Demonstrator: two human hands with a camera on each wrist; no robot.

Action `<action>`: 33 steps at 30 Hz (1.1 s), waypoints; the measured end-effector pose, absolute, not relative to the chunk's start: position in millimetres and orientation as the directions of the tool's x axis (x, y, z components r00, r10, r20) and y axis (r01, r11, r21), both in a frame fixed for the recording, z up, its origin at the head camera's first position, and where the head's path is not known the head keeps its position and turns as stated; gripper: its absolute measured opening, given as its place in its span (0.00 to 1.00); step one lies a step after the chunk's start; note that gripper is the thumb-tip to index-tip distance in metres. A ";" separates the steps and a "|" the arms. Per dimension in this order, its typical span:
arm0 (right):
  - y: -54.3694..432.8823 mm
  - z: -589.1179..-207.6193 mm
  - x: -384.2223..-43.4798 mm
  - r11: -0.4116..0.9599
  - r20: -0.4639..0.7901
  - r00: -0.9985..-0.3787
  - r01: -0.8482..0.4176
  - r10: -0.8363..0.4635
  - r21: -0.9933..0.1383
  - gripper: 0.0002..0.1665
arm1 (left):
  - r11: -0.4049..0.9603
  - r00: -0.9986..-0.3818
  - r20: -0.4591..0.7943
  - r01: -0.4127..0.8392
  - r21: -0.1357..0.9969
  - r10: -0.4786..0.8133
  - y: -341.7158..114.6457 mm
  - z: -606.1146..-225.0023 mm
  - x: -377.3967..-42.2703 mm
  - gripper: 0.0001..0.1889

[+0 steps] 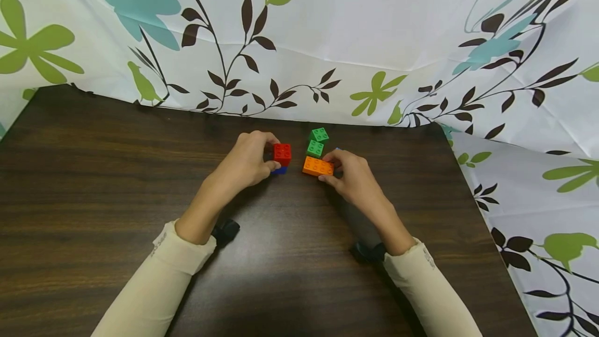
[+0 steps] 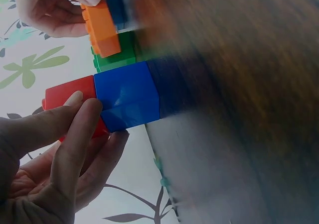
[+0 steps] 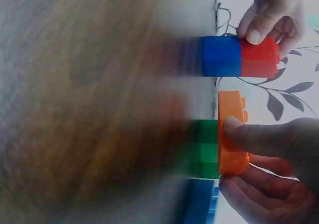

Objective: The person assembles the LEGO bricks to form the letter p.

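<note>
Cream sleeves (image 1: pixel 145 290) reach over a dark wood table (image 1: pixel 267 280), dark bands (image 1: pixel 226 231) at both wrists. At center, the left hand (image 1: pixel 250 160) pinches a red brick (image 1: pixel 282 154) between thumb and fingers; it sits squarely atop a blue brick (image 2: pixel 127 97). Alongside, the right hand (image 1: pixel 354 177) pinches one end of an orange brick (image 1: pixel 311 166), thumb opposite fingers. With the wrist views blurred toward the tabletop, whether the orange piece touches the green bricks (image 1: pixel 315 148) just behind it cannot be told. Near the right fingers lies another blue piece (image 3: pixel 199 204). Leaf-patterned cloth (image 1: pixel 374 20) hangs beyond.
</note>
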State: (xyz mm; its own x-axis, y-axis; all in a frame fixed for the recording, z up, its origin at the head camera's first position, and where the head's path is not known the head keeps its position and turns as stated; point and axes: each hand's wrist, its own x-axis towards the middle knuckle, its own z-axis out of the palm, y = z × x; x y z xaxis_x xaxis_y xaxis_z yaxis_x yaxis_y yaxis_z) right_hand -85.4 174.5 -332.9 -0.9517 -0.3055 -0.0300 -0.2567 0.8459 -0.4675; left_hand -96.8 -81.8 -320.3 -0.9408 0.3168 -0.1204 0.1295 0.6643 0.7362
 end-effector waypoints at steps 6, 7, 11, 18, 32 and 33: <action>176.6 -321.5 -80.9 0.842 -0.009 -0.953 -0.264 -0.304 -0.470 0.21 | 0.664 -0.942 -0.115 0.133 0.736 0.316 -81.8 -320.3 -96.2 0.20; 176.7 -319.7 -80.2 0.841 -0.002 -0.953 -0.267 -0.303 -0.471 0.21 | 0.663 -0.942 -0.115 0.133 0.737 0.317 -81.9 -320.3 -96.1 0.20; 176.9 -313.5 -77.6 0.837 0.024 -0.953 -0.279 -0.304 -0.471 0.21 | 0.661 -0.942 -0.112 0.135 0.738 0.318 -82.1 -320.0 -95.9 0.20; 175.9 -306.1 -75.7 0.829 0.047 -0.950 -0.292 -0.308 -0.477 0.22 | 0.660 -0.942 -0.108 0.139 0.738 0.319 -82.4 -320.8 -95.5 0.20; 173.3 -301.6 -77.7 0.795 0.135 -0.936 -0.349 -0.326 -0.497 0.20 | 0.671 -0.938 -0.116 0.143 0.728 0.326 -83.8 -320.3 -96.5 0.20; 173.3 -301.3 -77.9 0.792 0.138 -0.935 -0.350 -0.327 -0.500 0.20 | 0.671 -0.937 -0.118 0.145 0.728 0.330 -84.0 -320.7 -96.9 0.20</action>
State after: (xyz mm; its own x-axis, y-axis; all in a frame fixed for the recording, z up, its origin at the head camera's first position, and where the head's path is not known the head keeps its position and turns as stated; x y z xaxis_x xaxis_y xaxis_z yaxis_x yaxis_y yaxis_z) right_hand -77.9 173.3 -301.3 -0.9350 -0.3265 0.1382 -0.3504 0.7921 -0.4998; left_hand -96.9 -84.0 -320.7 -0.9366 0.3300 -0.1180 0.1446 0.6707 0.7275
